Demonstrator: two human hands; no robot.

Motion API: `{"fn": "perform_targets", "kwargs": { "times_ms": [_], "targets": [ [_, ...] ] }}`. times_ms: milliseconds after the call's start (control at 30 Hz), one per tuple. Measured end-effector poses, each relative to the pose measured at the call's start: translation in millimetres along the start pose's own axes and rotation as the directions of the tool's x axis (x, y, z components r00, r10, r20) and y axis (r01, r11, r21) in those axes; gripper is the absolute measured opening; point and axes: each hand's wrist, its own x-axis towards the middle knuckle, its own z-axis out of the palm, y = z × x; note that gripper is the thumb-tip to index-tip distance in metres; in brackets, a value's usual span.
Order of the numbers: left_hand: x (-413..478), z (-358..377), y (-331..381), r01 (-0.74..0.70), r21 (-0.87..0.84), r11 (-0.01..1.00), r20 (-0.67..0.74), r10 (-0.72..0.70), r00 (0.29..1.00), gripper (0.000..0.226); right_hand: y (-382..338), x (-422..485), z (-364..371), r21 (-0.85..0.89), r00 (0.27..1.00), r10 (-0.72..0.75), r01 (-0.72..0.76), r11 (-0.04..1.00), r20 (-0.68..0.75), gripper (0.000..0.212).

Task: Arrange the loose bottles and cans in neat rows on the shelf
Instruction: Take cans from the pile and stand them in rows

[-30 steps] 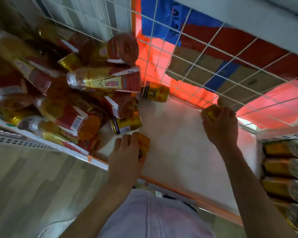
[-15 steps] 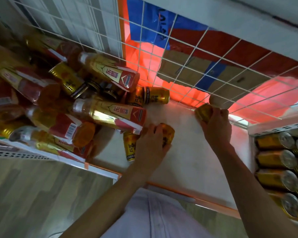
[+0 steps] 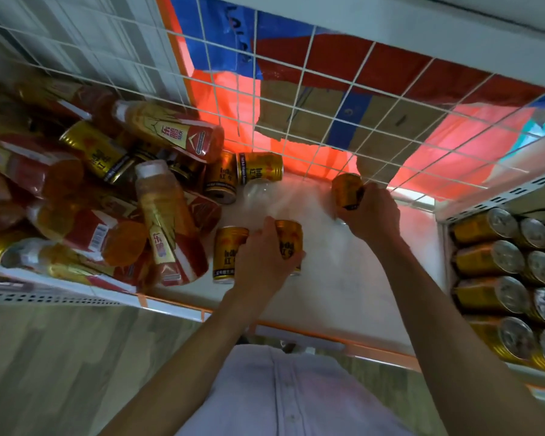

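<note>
My left hand point(image 3: 263, 256) grips a gold can point(image 3: 289, 240) upright on the white shelf point(image 3: 343, 278), mid-shelf. Right beside it on the left stands another gold can point(image 3: 226, 253), touching my fingers. My right hand point(image 3: 373, 212) holds a third gold can point(image 3: 346, 190) near the wire back grid. At the left lies a loose pile of amber bottles with red labels point(image 3: 167, 221) mixed with gold cans point(image 3: 92, 149). Two more gold cans point(image 3: 260, 171) lie on their sides at the pile's edge.
A white wire grid point(image 3: 312, 99) backs the shelf, with red and blue wrapping behind it. To the right, behind a white divider, rows of gold cans point(image 3: 497, 262) stand packed together. An orange strip point(image 3: 328, 333) runs along the shelf's front edge.
My left hand carried its gold can from the front of the shelf rightward toward the middle. Bottles in the pile shifted and rolled. My right hand stayed with its can by the grid.
</note>
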Motion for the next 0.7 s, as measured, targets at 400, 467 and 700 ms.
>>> {"fn": "perform_targets", "kwargs": {
  "times_ms": [400,467,700],
  "targets": [
    [-4.0,3.4,-1.4,-0.039,0.023,0.999,-0.098,0.041,0.994,0.067,27.7,-50.4,-16.3,0.113,0.981,-0.026,0.004,0.994,0.193,0.059],
    [-5.4,4.1,-0.6,-0.047,0.025,0.999,-0.106,0.050,0.993,0.068,35.0,-65.6,-16.8,0.153,0.979,-0.020,-0.012,0.988,0.203,0.062],
    [-16.2,7.6,10.0,-0.086,0.015,0.996,0.030,0.085,0.996,0.068,52.6,-98.2,-19.4,0.145,0.934,0.013,-0.069,0.987,0.356,0.078]
  ]
}}
